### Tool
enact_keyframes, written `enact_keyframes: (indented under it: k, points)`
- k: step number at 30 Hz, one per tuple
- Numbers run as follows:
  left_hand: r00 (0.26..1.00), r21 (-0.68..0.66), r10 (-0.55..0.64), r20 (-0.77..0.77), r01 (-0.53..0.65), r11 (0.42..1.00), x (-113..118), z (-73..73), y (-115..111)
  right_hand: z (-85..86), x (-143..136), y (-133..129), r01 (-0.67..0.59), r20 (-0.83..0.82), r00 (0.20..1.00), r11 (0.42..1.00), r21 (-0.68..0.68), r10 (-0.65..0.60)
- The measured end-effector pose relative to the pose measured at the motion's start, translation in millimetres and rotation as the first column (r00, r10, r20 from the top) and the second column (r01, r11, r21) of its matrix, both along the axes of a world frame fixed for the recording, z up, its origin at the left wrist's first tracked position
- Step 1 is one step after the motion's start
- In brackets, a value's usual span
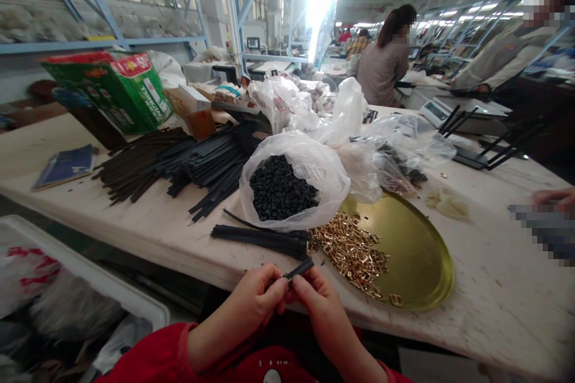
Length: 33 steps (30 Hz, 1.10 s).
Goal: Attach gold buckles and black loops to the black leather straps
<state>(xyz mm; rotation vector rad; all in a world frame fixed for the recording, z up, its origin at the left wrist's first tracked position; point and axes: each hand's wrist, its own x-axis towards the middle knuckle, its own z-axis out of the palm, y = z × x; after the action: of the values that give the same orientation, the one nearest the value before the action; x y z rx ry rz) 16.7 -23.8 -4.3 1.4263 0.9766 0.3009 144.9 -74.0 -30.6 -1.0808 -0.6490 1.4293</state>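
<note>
A short black zipper strip [300, 269] is pinched between my two hands at the front edge of the table. My left hand [260, 294] grips its near end, where a small metallic glint shows between the fingertips. The fingers of my right hand [320, 298] close on the strip from the other side. Just beyond lies a bundle of black zipper strips [260, 240]. To the right, small gold metal pieces [353, 251] are heaped on the left part of a round gold tray [420, 251]. Behind the bundle, an open white plastic bag [335, 182] holds many small black pieces [283, 188].
Piles of dark strips [206, 158], a blue booklet [65, 166] and a green box [130, 96] occupy the table's left side. More plastic bags [350, 108] and a scale [462, 114] stand farther back. A white bin [148, 305] sits below left. People [386, 66] are beyond the table.
</note>
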Motion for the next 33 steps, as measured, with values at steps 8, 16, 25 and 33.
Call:
enact_keyframes:
  k: [8,16,25,33]
  points:
    - [0.993,0.216,0.014,-0.117,0.012,0.976,-1.9,1.0,-5.8,-14.2,5.6,-10.0,0.034,0.543,0.832,0.987,0.158,-0.115]
    - [0.998,0.068,-0.028,-0.049,0.031,0.997,-8.4,5.4,20.5,12.2,13.7,5.4,-0.124,0.542,0.839,0.987,0.107,0.047]
    - [1.000,0.113,-0.025,-0.010,0.026,0.993,-1.0,0.1,48.9,24.3,78.3,116.6,-0.209,0.987,0.147,0.973,0.101,-0.071]
    - [0.994,0.015,0.093,0.059,-0.094,0.995,-0.7,-17.1,63.1,-11.3,73.9,177.2,-0.207,0.999,-0.045,0.978,-0.025,0.016]
